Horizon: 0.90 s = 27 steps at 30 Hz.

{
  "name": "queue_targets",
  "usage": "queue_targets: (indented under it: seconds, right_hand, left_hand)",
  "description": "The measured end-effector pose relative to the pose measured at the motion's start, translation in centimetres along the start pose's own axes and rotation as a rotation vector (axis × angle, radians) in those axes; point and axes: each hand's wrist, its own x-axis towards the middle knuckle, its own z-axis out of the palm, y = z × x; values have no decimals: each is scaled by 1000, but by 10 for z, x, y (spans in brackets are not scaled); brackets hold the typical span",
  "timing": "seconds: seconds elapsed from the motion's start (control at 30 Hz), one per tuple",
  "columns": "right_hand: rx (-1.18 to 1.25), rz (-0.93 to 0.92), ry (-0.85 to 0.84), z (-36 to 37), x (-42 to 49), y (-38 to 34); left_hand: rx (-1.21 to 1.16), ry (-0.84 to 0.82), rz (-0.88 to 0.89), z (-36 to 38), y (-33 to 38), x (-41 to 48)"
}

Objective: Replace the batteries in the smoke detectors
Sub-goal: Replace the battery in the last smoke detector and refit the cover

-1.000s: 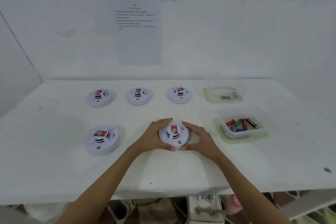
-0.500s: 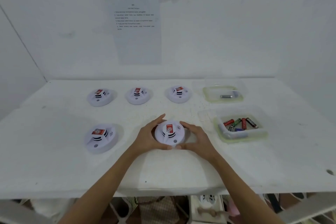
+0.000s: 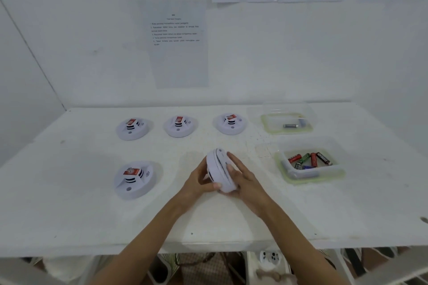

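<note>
A round white smoke detector (image 3: 218,169) stands tipped up on its edge above the table's middle, its red-labelled face turned away to the left. My left hand (image 3: 199,180) grips its left side and my right hand (image 3: 243,177) presses flat on its right side. Another detector (image 3: 134,179) lies face up at the front left. Three more detectors (image 3: 132,127) (image 3: 179,125) (image 3: 230,123) lie in a row at the back. A clear tub (image 3: 333,174) at the right holds several coloured batteries (image 3: 309,159).
A second clear tub (image 3: 268,122) at the back right holds a dark battery (image 3: 290,125). Printed sheets (image 3: 177,41) hang on the white wall behind the white table (image 3: 69,215). The table's front edge runs just below my forearms.
The detector lay flat and face up between my hands; now both hands have lifted it and turned it up onto its edge.
</note>
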Motion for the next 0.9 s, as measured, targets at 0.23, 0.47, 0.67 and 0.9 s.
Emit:
queue_targets:
  seconds: [0.23,0.47,0.67,0.9]
  right_hand:
    - [58,57,163,-8,-2,-12]
    - [-166,-32,177,-2,-5,-17]
    - [-306,-86,103,-7,-5,-33]
    - [-423,-262,92,1,3,-26]
  left_hand:
    - [226,-6,103,-12,26,3]
    - [437,-50,233,-18,36,3]
    - [408,-3,255,-19,40,-2]
    - [414,18,272,-24,44,-4]
